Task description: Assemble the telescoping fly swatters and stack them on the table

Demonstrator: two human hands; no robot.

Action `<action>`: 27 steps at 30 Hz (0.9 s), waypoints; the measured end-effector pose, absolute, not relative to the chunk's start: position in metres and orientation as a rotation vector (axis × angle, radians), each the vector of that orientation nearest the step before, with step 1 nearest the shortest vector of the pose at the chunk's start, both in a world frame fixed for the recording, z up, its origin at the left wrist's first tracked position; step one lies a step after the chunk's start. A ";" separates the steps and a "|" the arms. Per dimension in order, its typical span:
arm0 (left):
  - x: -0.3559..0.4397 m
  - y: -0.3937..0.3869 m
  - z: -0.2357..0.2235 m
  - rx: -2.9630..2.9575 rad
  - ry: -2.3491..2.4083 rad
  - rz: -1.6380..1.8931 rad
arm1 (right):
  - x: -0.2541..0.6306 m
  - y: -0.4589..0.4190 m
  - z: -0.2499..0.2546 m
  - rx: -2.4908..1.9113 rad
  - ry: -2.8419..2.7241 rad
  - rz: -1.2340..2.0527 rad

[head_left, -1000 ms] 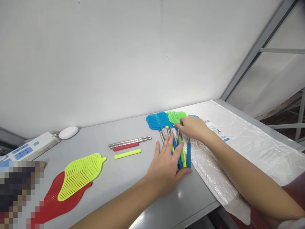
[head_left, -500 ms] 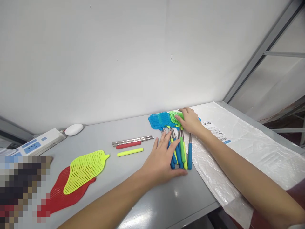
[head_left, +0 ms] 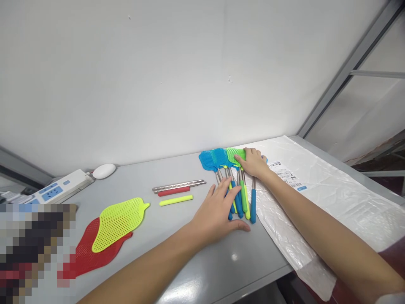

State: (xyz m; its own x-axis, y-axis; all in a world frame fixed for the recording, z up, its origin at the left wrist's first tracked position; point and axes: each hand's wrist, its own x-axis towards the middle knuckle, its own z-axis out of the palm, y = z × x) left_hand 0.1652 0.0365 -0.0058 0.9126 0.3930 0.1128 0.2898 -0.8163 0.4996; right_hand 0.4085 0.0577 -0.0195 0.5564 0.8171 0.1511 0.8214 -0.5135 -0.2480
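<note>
Several fly swatters lie side by side in a tight fan, with their blue and green mesh heads [head_left: 218,158] at the far side and their coloured handles [head_left: 242,202] toward me. My right hand [head_left: 253,163] lies curled over the green mesh head [head_left: 236,155]. My left hand [head_left: 217,213] presses against the handles from the left, fingers spread, with the thumb running below their ends. To the left lie a yellow-green swatter head [head_left: 118,223] on top of a red one [head_left: 84,249], two steel rods [head_left: 179,185], a red foam grip [head_left: 174,191] and a yellow foam grip [head_left: 176,200].
The grey table [head_left: 202,270] has its front edge below my hands. A clear plastic bag [head_left: 329,194] with a printed label [head_left: 286,174] lies to the right. At the far left are a white power strip [head_left: 60,188] and a white oval mouse [head_left: 103,171].
The swatter handles have drawn closer together between my hands, and the heads overlap more. My left hand has slid slightly toward the handle ends. The whole view has shifted a little.
</note>
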 end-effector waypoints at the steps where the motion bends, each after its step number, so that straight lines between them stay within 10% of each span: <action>1: 0.163 0.039 -0.004 2.563 0.481 0.267 | 0.409 0.058 -0.020 -2.500 -1.353 -0.027; 27: 0.149 0.037 0.004 2.702 0.293 0.158 | 0.416 0.060 -0.024 -2.434 -1.358 -0.040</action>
State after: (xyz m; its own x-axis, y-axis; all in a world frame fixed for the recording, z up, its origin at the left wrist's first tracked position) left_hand 0.1488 0.0372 0.0043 0.9714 0.2280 0.0662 0.1809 -0.8914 0.4155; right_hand 0.4161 0.0596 -0.0239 0.5396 0.8195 0.1932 0.8294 -0.4779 -0.2893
